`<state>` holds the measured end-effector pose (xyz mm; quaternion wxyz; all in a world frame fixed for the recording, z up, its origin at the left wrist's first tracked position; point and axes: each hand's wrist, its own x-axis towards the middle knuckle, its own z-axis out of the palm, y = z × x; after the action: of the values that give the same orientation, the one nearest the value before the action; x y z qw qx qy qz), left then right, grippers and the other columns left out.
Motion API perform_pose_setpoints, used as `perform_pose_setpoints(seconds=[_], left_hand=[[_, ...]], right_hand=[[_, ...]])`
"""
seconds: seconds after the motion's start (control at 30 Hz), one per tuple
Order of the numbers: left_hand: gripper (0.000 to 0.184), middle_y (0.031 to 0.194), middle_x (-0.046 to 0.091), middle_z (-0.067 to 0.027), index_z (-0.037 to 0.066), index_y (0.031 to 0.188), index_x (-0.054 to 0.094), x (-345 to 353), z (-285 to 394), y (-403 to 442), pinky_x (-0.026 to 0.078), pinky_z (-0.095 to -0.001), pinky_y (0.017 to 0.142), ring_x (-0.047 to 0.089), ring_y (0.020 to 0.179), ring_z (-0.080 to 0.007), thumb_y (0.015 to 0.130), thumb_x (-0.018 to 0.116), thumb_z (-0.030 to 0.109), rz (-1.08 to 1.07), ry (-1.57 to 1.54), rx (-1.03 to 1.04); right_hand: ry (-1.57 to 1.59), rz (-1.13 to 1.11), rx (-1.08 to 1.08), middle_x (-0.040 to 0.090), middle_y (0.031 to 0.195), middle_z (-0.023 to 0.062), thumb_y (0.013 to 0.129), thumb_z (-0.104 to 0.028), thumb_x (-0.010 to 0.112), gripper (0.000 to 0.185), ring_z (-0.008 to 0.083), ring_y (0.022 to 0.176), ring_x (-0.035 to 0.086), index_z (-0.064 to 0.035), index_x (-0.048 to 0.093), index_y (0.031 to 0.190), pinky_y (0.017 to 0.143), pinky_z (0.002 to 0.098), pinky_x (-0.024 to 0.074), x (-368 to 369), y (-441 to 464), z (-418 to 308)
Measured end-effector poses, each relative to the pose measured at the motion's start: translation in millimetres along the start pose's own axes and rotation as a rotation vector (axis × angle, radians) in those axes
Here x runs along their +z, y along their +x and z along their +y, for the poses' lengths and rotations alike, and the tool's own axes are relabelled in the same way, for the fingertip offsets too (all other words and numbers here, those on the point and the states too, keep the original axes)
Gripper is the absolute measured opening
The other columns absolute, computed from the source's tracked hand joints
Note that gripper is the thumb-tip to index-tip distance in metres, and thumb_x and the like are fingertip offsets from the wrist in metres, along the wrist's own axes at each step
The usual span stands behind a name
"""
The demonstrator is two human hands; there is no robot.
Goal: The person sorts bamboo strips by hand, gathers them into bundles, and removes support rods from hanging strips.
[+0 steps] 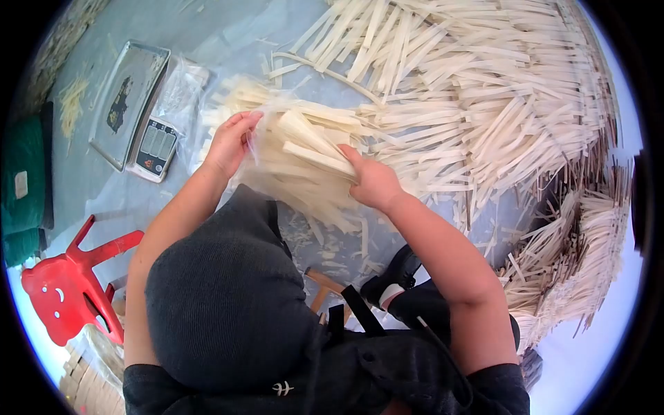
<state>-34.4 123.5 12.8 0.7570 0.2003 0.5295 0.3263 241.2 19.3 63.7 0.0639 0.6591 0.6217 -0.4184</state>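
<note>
In the head view my left hand (234, 142) pinches the edge of a thin clear plastic bag (254, 142), fingertips closed on it. My right hand (375, 181) grips a bundle of pale, flat, dry strips (311, 142), thumb on top. The bundle points left towards the bag's edge; how far it lies inside the plastic I cannot tell. Beneath both hands spreads a heap of similar strips (297, 187), partly covered by the bag.
A large pile of pale strips (477, 90) fills the right side. To the left are a metal tray (131, 69) on a digital scale (158, 149) and crumpled clear plastic (181, 93). A red stool (66, 294) lies at the lower left, near a green object (24, 187).
</note>
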Motion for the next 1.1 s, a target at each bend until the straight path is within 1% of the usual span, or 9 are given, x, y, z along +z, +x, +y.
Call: perform_pose_setpoints(seconds=[0.17, 0.37, 0.47, 0.53, 0.67, 0.87, 0.97, 1.03, 1.1], left_hand=[[0.016, 0.074, 0.056, 0.0047, 0.006, 0.093, 0.066, 39.0, 10.2, -29.6, 0.042, -0.0191, 0.057, 0.048, 0.060, -0.0024, 0.088, 0.067, 0.020, -0.154, 0.653, 0.332], [0.019, 0.073, 0.056, 0.0024, 0.001, 0.094, 0.064, 58.3, 2.7, -45.6, 0.043, -0.0206, 0.056, 0.049, 0.060, -0.0038, 0.087, 0.067, 0.017, -0.086, 0.665, 0.436], [0.017, 0.075, 0.057, 0.0031, 0.000, 0.095, 0.063, 61.7, -0.9, -46.4, 0.042, -0.0196, 0.055, 0.049, 0.061, -0.0027, 0.087, 0.066, 0.015, -0.115, 0.749, 0.554], [0.015, 0.075, 0.057, 0.0046, 0.001, 0.097, 0.063, 63.0, -1.1, -49.6, 0.041, -0.0177, 0.055, 0.048, 0.061, -0.0012, 0.088, 0.066, 0.012, -0.145, 0.751, 0.524], [0.017, 0.079, 0.058, 0.0019, 0.001, 0.100, 0.063, 54.7, -5.5, -45.1, 0.043, -0.0193, 0.058, 0.050, 0.063, -0.0032, 0.088, 0.066, 0.012, -0.142, 0.812, 0.490], [0.027, 0.096, 0.062, -0.0043, 0.007, 0.114, 0.064, 39.6, 8.7, -34.5, 0.048, -0.0246, 0.069, 0.056, 0.079, -0.0095, 0.088, 0.066, 0.016, -0.146, 0.920, 0.568], [0.031, 0.107, 0.064, -0.0075, 0.009, 0.116, 0.064, 8.5, 30.2, -5.9, 0.047, -0.0314, 0.085, 0.059, 0.098, -0.0186, 0.090, 0.064, 0.025, 0.152, 0.983, 0.805], [0.033, 0.108, 0.065, -0.0093, 0.008, 0.115, 0.064, -28.8, 40.5, 25.0, 0.046, -0.0352, 0.090, 0.061, 0.104, -0.0240, 0.089, 0.063, 0.030, 0.242, 1.099, 0.946], [0.048, 0.121, 0.060, -0.0130, 0.009, 0.126, 0.058, -62.8, 32.7, 55.7, 0.039, -0.0379, 0.101, 0.053, 0.119, -0.0281, 0.089, 0.061, 0.041, 0.335, 1.044, 0.746]], right_hand=[[-0.146, 0.015, 0.013, 0.065, 0.092, 0.0186, 0.071, -0.007, 0.061, 0.080, 0.0353, 0.088, 0.064, -0.0235, 0.031, 0.144, 0.076, 0.0438, 0.0502, 4.7, -3.4, -2.3], [-0.311, 0.092, -0.120, 0.065, 0.091, 0.0167, 0.070, -0.003, 0.059, 0.075, 0.0342, 0.088, 0.064, -0.0190, 0.037, 0.140, 0.074, 0.0428, 0.0502, -35.6, -5.8, -42.4], [-0.259, 0.129, -0.270, 0.065, 0.090, 0.0180, 0.071, -0.008, 0.062, 0.068, 0.0345, 0.089, 0.064, -0.0141, 0.042, 0.135, 0.077, 0.0430, 0.0500, -38.4, 23.3, -53.9], [-0.145, -0.111, -0.264, 0.064, 0.100, 0.0188, 0.073, -0.014, 0.066, 0.065, 0.0321, 0.097, 0.063, -0.0079, 0.044, 0.134, 0.080, 0.0421, 0.0498, -40.5, 43.7, -63.1], [-0.070, 0.023, -0.260, 0.061, 0.115, 0.0174, 0.072, -0.032, 0.073, 0.071, 0.0325, 0.107, 0.059, -0.0079, 0.046, 0.132, 0.088, 0.0421, 0.0471, -5.3, 68.3, -60.4], [-0.055, 0.440, -0.206, 0.052, 0.130, 0.0193, 0.073, -0.050, 0.070, 0.074, 0.0321, 0.122, 0.049, -0.0043, 0.053, 0.128, 0.106, 0.0398, 0.0345, -15.5, 48.2, -21.5], [0.006, 0.641, -0.167, 0.048, 0.135, 0.0211, 0.076, -0.052, 0.069, 0.073, 0.0322, 0.127, 0.046, -0.0029, 0.054, 0.127, 0.108, 0.0378, 0.0327, -22.3, 27.3, 28.2], [0.561, 0.789, 0.080, 0.045, 0.140, 0.0204, 0.079, -0.057, 0.066, 0.078, 0.0305, 0.132, 0.041, -0.0035, 0.049, 0.134, 0.109, 0.0373, 0.0311, -10.6, 20.8, 58.1], [0.714, 0.714, 0.225, 0.043, 0.142, 0.0206, 0.080, -0.058, 0.063, 0.081, 0.0307, 0.132, 0.040, -0.0034, 0.045, 0.137, 0.108, 0.0374, 0.0312, 9.6, 27.0, 67.9]])
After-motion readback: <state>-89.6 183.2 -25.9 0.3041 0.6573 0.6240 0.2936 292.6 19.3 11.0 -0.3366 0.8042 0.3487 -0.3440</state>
